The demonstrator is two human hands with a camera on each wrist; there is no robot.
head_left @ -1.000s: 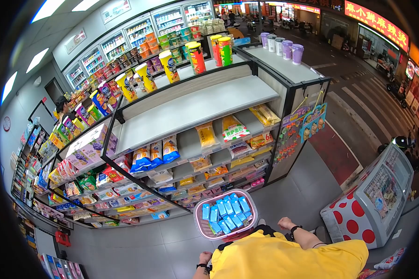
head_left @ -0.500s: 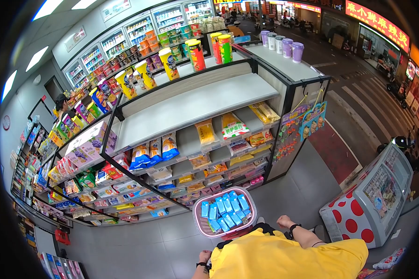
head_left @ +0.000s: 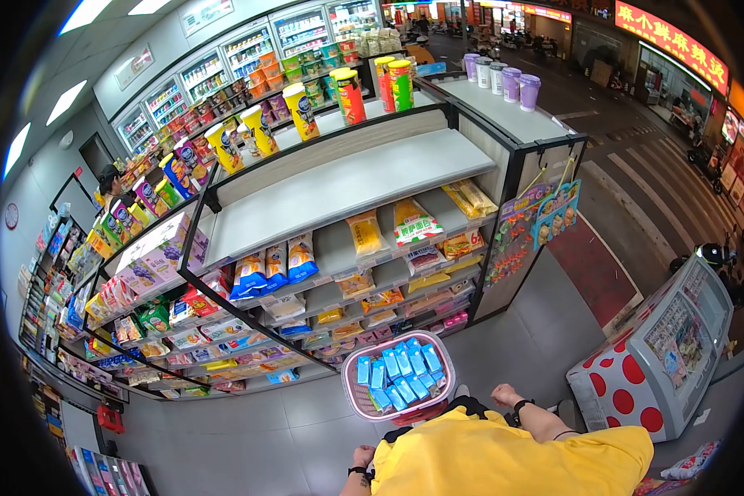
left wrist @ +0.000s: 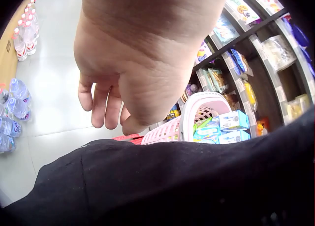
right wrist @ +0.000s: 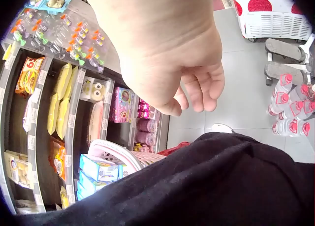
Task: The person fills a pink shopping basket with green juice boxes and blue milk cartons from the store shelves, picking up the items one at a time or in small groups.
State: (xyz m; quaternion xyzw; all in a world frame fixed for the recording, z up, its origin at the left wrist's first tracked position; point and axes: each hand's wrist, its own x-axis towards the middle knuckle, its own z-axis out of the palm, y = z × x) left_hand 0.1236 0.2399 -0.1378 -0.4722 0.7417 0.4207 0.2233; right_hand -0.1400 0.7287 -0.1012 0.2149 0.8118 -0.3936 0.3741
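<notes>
My left hand (head_left: 364, 456) hangs low beside the yellow shirt, its fingers loosely curled and holding nothing. In the left wrist view that hand (left wrist: 130, 83) is near the pink basket. On the other side, my right hand (head_left: 505, 395) hangs the same way, apart from the basket. The right wrist view shows this hand (right wrist: 170, 63) with bent, relaxed fingers and nothing in them. Between the hands and the shelves stands a pink basket (head_left: 352, 399) with a pale rim. Several small blue boxes (head_left: 403, 364) lie in it.
A store rack with a white upper shelf (head_left: 347, 190) stands ahead, bagged bread (head_left: 367, 237) below. Chip canisters (head_left: 301, 116) line its top. A spotted freezer (head_left: 616, 388) is at right. Bottles stand on the floor at left (left wrist: 18, 105) and right (right wrist: 293, 108).
The head view has shifted very slightly. Both hands and the basket stay as they were. At far left, another person has moved a little.
</notes>
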